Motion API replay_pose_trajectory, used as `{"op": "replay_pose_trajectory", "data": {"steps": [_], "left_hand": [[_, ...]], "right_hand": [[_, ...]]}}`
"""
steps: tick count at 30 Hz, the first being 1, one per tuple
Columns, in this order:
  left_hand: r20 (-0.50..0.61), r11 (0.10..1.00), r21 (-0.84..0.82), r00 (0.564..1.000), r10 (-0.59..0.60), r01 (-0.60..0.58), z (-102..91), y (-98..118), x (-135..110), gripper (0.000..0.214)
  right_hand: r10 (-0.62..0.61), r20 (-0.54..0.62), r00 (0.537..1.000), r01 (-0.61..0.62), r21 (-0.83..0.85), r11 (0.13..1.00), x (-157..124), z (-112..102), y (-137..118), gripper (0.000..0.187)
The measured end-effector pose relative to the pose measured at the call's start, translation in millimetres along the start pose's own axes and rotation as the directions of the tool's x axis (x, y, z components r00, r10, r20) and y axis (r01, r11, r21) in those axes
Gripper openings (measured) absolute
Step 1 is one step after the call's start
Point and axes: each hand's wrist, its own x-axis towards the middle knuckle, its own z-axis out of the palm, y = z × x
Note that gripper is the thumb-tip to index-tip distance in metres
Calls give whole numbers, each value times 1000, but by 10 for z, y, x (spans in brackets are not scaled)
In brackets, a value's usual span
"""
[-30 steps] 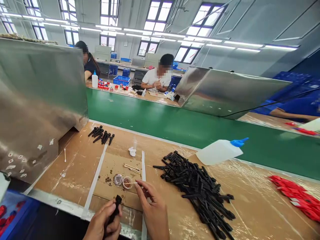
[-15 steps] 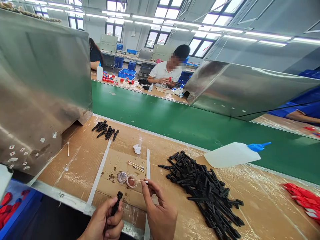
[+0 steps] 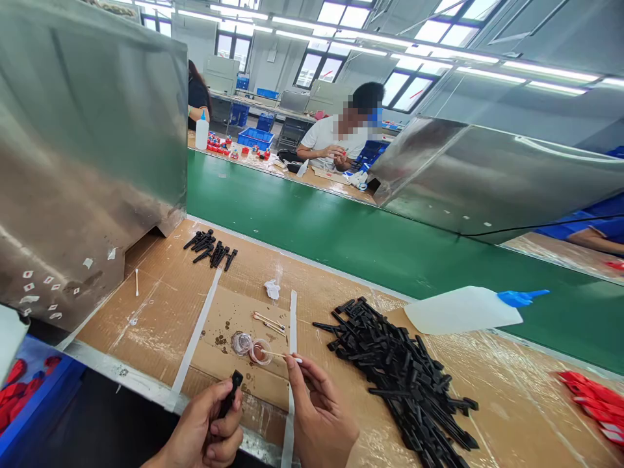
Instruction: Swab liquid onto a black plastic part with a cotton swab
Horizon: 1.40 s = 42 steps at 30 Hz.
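Our left hand point(image 3: 205, 432) is closed around a narrow black plastic piece point(image 3: 229, 395), thumb and fingers wrapped low on it so its squared top pokes up above the knuckles, right at the near edge of the bench. Our right hand point(image 3: 319, 419) pinches a cotton swab point(image 3: 281, 355) between thumb and forefinger – the stick runs leftward and its far tip sits in the small clear dish point(image 3: 262, 351), which holds a reddish-brown liquid. A second little dish point(image 3: 242, 343) touches it on the left, and both stand on a cardboard sheet point(image 3: 229, 318) spotted with brown drips.

Just beyond the dishes lie two more swabs point(image 3: 269, 322), and past them a crumpled white scrap point(image 3: 272, 289). To the right of our right hand spreads a big heap of black pieces point(image 3: 400, 370); a small cluster of the same pieces point(image 3: 210, 247) lies well apart at the far left of the bench. A white squeeze bottle point(image 3: 463, 311) with a blue nozzle lies on its side behind the heap, at the edge of the green conveyor belt point(image 3: 312, 227). Across the belt – a person in a white shirt point(image 3: 331, 138) works at another bench.
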Motion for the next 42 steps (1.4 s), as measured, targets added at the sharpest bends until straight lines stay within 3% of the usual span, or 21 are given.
{"op": "replay_pose_trajectory", "data": {"steps": [7,10,15,18,22,26,36,42], "left_hand": [[4,1000,-7,1000,2,-2,-24,-2,9,48],[6,1000,-2,1000,1,-1,-17,4,3,49],[19,1000,4,1000,-3,3,8,4,9,49],[22,1000,6,1000,-3,3,-13,-4,24,49],[15,1000,13,1000,-2,2,-20,-7,19,50],[3,1000,18,1000,-2,2,16,-5,-5,51],[28,1000,0,1000,3,-3,-109,-61,49,45],[11,1000,2,1000,6,-6,-112,-80,59,48]], "right_hand": [[-63,11,998,63,-25,998,9,-11,42,38],[-187,54,981,193,-117,974,20,-6,75,34],[-399,147,905,423,-205,883,24,3,56,23],[-377,118,919,394,-194,899,17,-4,76,25],[-240,21,970,241,-135,961,7,-20,111,34],[-143,-23,989,143,-12,990,-12,-31,48,32],[-157,-98,983,175,212,962,-350,-24,-81,18],[-335,-63,940,341,227,912,-482,82,-80,10]]}}
